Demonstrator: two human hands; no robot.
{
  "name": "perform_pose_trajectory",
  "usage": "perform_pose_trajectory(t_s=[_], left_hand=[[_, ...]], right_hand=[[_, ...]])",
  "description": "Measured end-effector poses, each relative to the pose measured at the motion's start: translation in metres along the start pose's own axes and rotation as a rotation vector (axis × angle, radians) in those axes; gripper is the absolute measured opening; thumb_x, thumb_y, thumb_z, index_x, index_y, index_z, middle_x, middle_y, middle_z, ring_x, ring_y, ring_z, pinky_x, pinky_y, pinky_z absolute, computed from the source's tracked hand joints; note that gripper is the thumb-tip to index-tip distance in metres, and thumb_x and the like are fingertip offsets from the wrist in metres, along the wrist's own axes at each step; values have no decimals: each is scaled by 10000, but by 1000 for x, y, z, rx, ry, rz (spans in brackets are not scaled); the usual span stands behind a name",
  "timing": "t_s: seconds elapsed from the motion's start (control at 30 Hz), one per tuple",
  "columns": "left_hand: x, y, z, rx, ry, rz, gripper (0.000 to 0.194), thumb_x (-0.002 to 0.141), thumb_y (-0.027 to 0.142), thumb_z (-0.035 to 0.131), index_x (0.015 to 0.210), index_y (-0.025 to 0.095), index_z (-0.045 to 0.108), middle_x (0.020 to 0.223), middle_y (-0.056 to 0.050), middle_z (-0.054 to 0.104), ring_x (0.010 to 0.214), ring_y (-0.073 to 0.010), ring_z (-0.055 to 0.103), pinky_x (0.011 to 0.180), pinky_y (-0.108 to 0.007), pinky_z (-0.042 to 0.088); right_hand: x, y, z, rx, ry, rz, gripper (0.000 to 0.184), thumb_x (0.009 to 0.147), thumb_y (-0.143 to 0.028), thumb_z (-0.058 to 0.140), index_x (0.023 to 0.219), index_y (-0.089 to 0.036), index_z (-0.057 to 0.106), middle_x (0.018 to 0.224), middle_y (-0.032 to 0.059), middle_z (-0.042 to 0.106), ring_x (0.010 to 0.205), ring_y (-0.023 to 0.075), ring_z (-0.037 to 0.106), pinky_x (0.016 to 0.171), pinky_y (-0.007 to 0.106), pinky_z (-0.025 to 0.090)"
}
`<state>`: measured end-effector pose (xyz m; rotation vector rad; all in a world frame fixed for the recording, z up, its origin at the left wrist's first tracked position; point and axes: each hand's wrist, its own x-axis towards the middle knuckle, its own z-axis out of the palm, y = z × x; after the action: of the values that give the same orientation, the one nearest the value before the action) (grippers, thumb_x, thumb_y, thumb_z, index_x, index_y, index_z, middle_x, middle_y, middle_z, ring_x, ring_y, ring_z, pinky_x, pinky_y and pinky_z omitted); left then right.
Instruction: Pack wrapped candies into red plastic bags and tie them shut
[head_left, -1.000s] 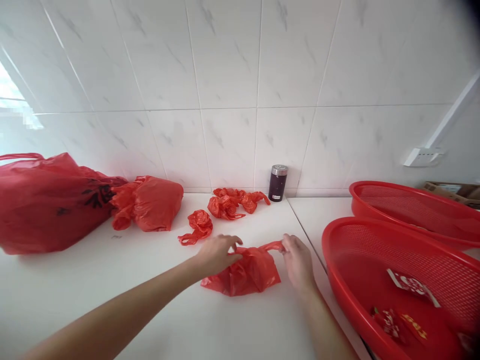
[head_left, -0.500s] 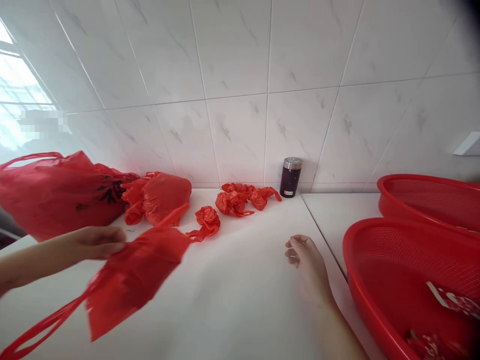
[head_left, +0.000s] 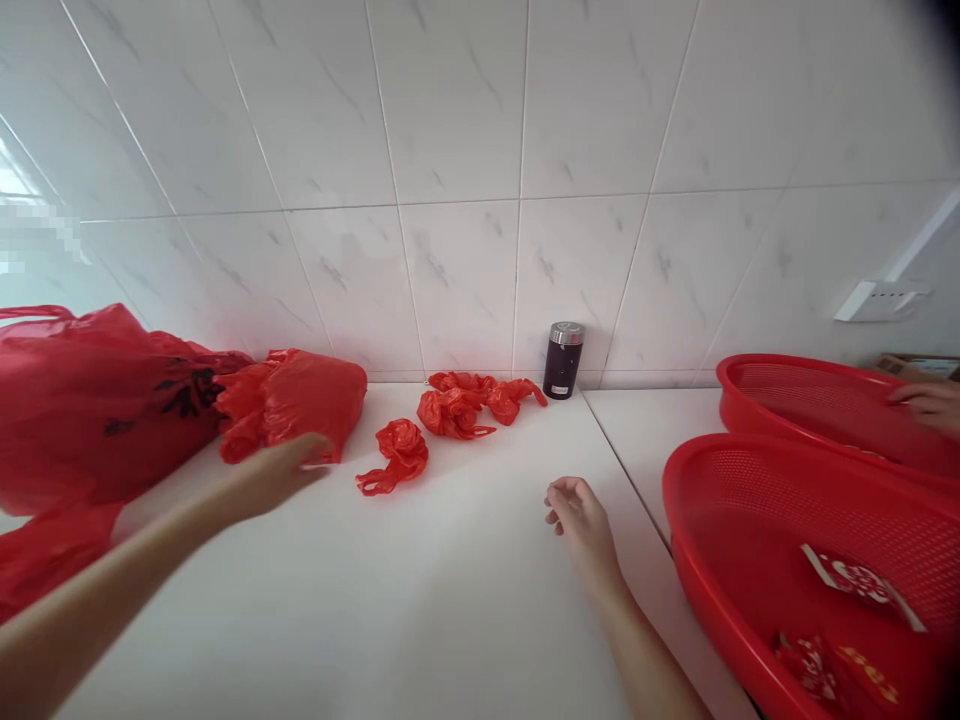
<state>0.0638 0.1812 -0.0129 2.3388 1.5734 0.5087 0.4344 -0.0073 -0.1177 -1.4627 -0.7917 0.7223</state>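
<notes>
My left hand (head_left: 296, 470) reaches out over the white table, slightly blurred, with fingers stretched and nothing in it. It is just in front of a bulky red plastic bag (head_left: 315, 395) and left of a knotted red plastic bag (head_left: 401, 450) with its loops on the table. A flattened red plastic bag (head_left: 56, 550) lies at the lower left, partly behind my left forearm. Above the table's right part, my right hand (head_left: 581, 520) is loosely curled, with no object visible in it. Several crumpled red bags (head_left: 457, 412) lie close to the wall.
A large red bag (head_left: 82, 400) with black print fills the left side. By the wall stands a dark tumbler (head_left: 563, 362). Two red baskets stand on the right; the nearer basket (head_left: 679, 500) holds red packets (head_left: 862, 580). Another person's hand (head_left: 930, 405) touches the farther basket (head_left: 731, 395).
My left hand has let go of the flat red bag, now at the lower left, and moved right toward the bundled bags. The view has turned right, bringing another person's hand into sight.
</notes>
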Motion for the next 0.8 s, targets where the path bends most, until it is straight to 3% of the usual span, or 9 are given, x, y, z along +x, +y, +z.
perform_pose_trajectory(t_s=[0.07,0.17,0.27,0.37,0.47,0.53,0.63,0.7,0.8], left_hand=[[22,27,44,-2,-70,33,496,787,332,680,1260,264,546,1229,-43,624,942,-219,629,807,-351,488],[46,62,87,-15,-88,18,435,844,322,642,1251,206,538,1330,-105,517,1094,-263,559,891,-476,477],[49,92,104,-119,-129,3,276,887,349,588,1078,152,606,1091,-76,624,941,-213,612,820,-431,511],[30,128,114,-334,-233,126,165,873,306,599,930,151,609,891,-29,641,809,-174,618,749,-363,513],[-1,167,125,-585,-394,240,134,805,283,643,763,186,562,767,6,623,727,-172,605,668,-308,497],[-17,185,130,-728,-460,228,214,786,347,649,703,201,516,700,24,589,657,-163,576,606,-290,478],[-25,182,128,-911,-440,129,310,811,453,603,673,211,467,650,42,530,616,-138,534,636,-296,491],[-20,160,121,-1012,-355,30,357,817,502,577,657,217,432,635,50,497,625,-131,534,703,-318,521],[-8,116,103,-1100,-129,-166,412,725,519,659,621,222,392,617,60,449,647,-134,548,794,-359,549]], right_hand=[[2,11,3,-61,-21,-46,194,821,-416,533,842,-223,531,800,-8,566,655,148,556,590,267,406],[6,23,5,-127,-42,-107,207,831,-427,517,823,-220,511,745,-18,544,617,141,526,584,268,408],[6,21,8,-137,-39,-124,251,840,-466,511,835,-215,515,761,-7,549,621,139,518,570,261,410],[0,6,14,-54,-59,-114,348,804,-506,579,1008,-226,546,925,30,596,724,159,570,592,257,441],[-10,-10,18,78,-229,-80,484,777,-501,644,1178,-261,518,1113,63,599,838,183,611,625,268,483],[-13,-17,19,160,-319,-63,380,815,-496,613,1090,-237,563,1046,59,634,803,175,626,617,267,483],[-9,-18,12,286,-205,-46,284,848,-481,568,885,-200,588,819,20,645,662,141,600,575,250,458],[-2,-15,4,384,-51,-29,247,814,-440,606,829,-195,584,754,-1,621,612,120,561,543,229,431],[9,-12,-8,496,104,-11,198,752,-370,641,822,-195,581,710,-18,602,591,109,530,535,216,416]])
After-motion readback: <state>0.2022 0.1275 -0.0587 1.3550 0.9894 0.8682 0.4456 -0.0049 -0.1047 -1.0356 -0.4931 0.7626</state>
